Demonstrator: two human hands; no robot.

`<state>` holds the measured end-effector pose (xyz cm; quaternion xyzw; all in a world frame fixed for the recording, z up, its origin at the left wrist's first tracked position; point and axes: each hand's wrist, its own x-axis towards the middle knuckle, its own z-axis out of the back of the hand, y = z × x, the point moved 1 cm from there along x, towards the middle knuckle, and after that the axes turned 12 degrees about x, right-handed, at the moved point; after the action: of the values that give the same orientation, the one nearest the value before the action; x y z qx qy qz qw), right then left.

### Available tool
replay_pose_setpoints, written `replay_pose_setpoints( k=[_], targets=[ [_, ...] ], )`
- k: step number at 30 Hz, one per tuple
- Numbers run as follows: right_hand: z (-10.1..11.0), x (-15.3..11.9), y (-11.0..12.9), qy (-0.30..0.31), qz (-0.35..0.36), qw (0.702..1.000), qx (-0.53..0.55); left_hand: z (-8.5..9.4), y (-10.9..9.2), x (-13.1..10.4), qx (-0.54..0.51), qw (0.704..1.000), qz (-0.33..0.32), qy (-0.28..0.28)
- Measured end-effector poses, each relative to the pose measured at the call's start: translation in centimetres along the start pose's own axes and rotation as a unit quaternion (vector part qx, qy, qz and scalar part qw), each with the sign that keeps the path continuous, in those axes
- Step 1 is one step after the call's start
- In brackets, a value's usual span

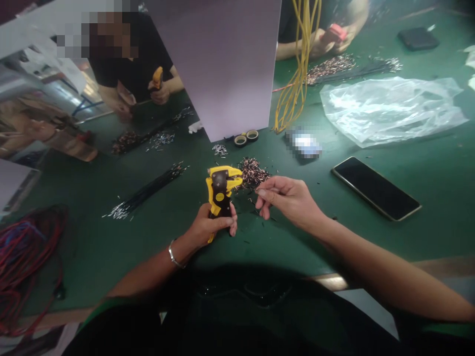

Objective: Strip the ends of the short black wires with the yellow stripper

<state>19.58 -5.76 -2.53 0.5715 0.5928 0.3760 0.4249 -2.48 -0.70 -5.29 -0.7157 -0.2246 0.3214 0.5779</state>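
Observation:
My left hand (218, 223) is wrapped round the handles of a yellow and black wire stripper (221, 190), whose jaws point right. Just right of the jaws, my right hand (284, 195) has thumb and fingertips pinched together; whatever they hold is too small to make out. Behind both hands lies a pile of short copper-ended wire pieces (254, 173), partly covered by the stripper's head. To the left, a bundle of black wires (152, 190) with pale ends rests on the green table (185, 148).
Two tape rolls (240, 140) and small metal bits (219, 149) sit by an upright panel (226, 64). A phone (375, 188) and a plastic bag (393, 109) lie right. Yellow cables (297, 84) hang behind; red cables (29, 257) lie left. Two co-workers sit opposite with tools.

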Motion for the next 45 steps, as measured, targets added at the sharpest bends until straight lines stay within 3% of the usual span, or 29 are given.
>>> replay_pose_setpoints(
  k=[7,16,24,32,45],
  targets=[
    [-0.5,-0.4,-0.6,0.078,-0.072,0.99,-0.092,0.4,-0.6,0.4,-0.009,0.999,-0.024,-0.033],
    [-1.2,-0.6,-1.4,0.115,-0.094,0.983,-0.111,-0.5,-0.6,0.0,0.008,0.999,-0.008,-0.03],
    [-1.3,-1.0,-1.8,0.107,-0.08,0.979,-0.156,-0.5,-0.7,-0.1,0.015,0.999,-0.005,-0.034],
    [-0.8,-0.9,-0.3,0.06,-0.028,0.987,-0.147,-0.3,-0.5,0.0,0.019,0.999,-0.003,-0.038],
    [-1.3,-1.0,-1.3,0.1,-0.052,0.978,-0.174,-0.7,-0.7,0.1,0.022,0.999,-0.031,-0.021]
  ],
)
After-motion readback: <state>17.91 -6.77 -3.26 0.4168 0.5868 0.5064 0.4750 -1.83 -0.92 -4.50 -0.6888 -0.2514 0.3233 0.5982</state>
